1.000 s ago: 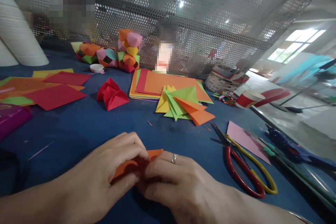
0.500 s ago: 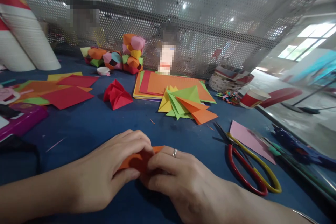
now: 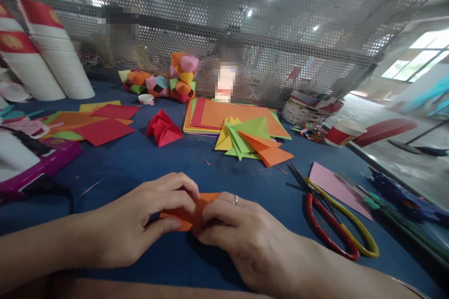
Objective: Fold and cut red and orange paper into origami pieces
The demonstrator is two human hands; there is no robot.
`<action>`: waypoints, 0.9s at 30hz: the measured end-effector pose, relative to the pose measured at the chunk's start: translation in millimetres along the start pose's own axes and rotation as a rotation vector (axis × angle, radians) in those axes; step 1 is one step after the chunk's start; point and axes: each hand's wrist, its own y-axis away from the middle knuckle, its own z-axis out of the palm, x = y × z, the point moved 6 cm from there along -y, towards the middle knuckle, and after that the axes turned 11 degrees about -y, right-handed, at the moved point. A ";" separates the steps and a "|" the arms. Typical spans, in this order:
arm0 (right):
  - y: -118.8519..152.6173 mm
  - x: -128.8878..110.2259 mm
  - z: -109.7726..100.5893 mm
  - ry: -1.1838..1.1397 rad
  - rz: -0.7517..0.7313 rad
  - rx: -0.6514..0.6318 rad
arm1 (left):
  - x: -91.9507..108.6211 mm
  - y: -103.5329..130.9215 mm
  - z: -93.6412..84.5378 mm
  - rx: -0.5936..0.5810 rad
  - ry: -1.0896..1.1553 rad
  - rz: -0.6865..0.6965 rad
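A piece of orange paper point(image 3: 185, 218) lies low over the blue table, between my two hands, and is partly hidden by them. My left hand point(image 3: 157, 212) curls round its left part, fingers over the top and thumb at the near edge. My right hand point(image 3: 238, 229), with a ring on one finger, pinches the paper's right part; its fingertips are partly out of sight. Beyond my hands stand a folded red paper piece point(image 3: 163, 130) and a cluster of folded yellow, green and orange pieces point(image 3: 250, 138).
Scissors point(image 3: 333, 224) with red and yellow handles lie at the right, by a pink sheet point(image 3: 338, 189) and a blue glue gun point(image 3: 403, 196). A purple power strip point(image 3: 63, 156) sits left. Paper-cup stacks point(image 3: 66, 65), paper sheets point(image 3: 242, 114) and a paper cup point(image 3: 345, 131) stand farther back.
The view has shifted slightly, so the background sits a little lower and to the right. My left fingers have moved a little left on the orange paper, uncovering more of its middle.
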 end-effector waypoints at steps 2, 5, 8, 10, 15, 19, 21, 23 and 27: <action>0.4 1.5 1.4 0.001 0.024 -0.033 | 2.2 3.6 1.1 0.007 -0.057 0.075; 0.2 1.2 0.7 0.007 0.017 -0.034 | 6.7 7.3 1.2 -0.007 -0.200 0.193; -0.9 0.6 -0.5 0.015 0.005 -0.019 | 14.8 6.8 -3.0 -0.044 -0.312 0.272; -1.5 0.5 -0.2 0.021 0.007 -0.024 | 23.6 5.3 -8.3 -0.044 -0.373 0.326; -1.1 -1.0 -0.4 0.034 0.004 -0.027 | 31.5 2.0 -17.3 -0.042 -0.384 0.279; -0.5 -0.5 0.0 0.033 0.025 -0.034 | 27.0 7.2 -17.3 -0.043 -0.347 0.236; -0.7 -1.3 -0.8 0.027 0.019 -0.021 | 23.4 14.4 -17.6 -0.010 -0.365 0.245; -1.2 -2.2 -1.6 0.022 0.009 -0.011 | 16.8 24.3 -18.6 0.038 -0.362 0.228; -1.4 -2.2 -1.8 0.028 0.022 -0.014 | 2.6 48.7 -11.9 0.052 -0.386 0.209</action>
